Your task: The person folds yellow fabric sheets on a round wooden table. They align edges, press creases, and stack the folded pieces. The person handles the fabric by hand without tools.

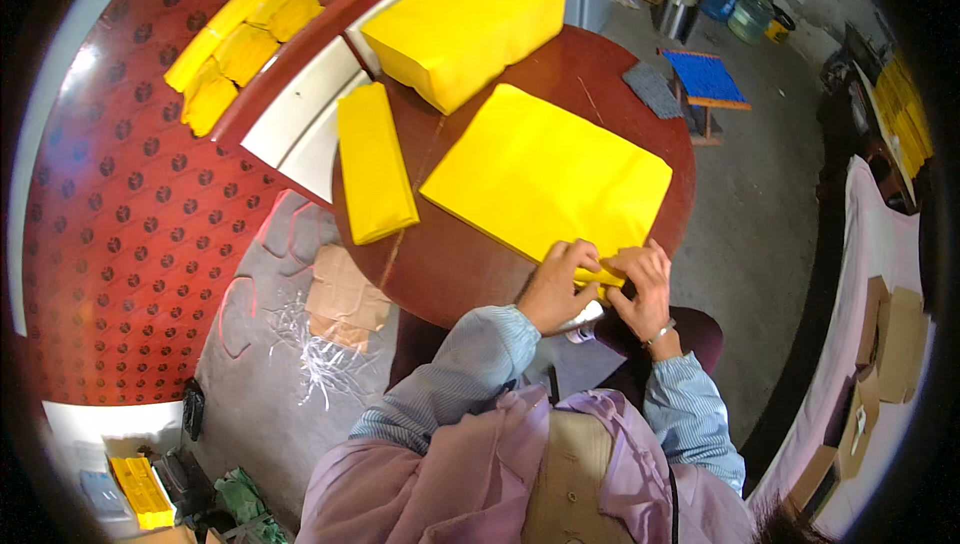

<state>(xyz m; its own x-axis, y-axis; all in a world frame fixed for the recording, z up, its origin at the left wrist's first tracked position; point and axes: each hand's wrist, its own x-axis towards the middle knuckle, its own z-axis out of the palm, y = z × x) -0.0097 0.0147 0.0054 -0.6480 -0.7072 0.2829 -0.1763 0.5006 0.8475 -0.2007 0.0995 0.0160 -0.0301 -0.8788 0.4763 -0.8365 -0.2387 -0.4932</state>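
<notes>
A flat stack of yellow paper sheets [550, 169] lies slantwise on the round brown table [665, 159]. At its near right corner, my left hand [562, 284] and my right hand [642, 289] meet with bent fingers. Between them they pinch a small, narrow yellow paper fold [603, 277] at the table's edge; the fingers partly cover it. To the left rests a long, narrow yellow bundle [375, 164]. Behind it stands a thick, block-shaped yellow stack [465, 29]. Something white and shiny [585, 316] shows below my hands, mostly hidden.
Several yellow bundles [240, 44] lie on a red patterned surface [130, 214] at left. Flattened cardboard [345, 289] and white shredded strips [325, 359] are on the floor. A blue-topped stool [705, 79] stands beyond the table. Open cardboard boxes [890, 344] sit at right.
</notes>
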